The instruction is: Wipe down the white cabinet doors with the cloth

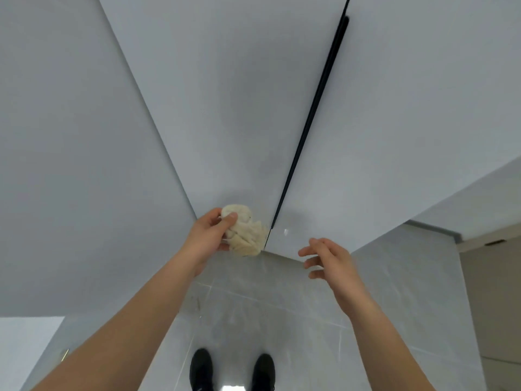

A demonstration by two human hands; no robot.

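Tall white cabinet doors fill the view in front of me: a middle door (225,114), one to its left (70,136) and one to its right (423,103). My left hand (207,238) grips a crumpled cream cloth (246,235), held close to the bottom of the middle door. Whether the cloth touches the door I cannot tell. My right hand (328,259) hovers lower right of the cloth, fingers spread and curled, holding nothing.
A long black handle strip (315,108) runs down the gap between the middle and right doors. Grey tiled floor (282,314) lies below, with my black shoes (232,371) on it. A beige wall or doorway (493,292) shows at the right.
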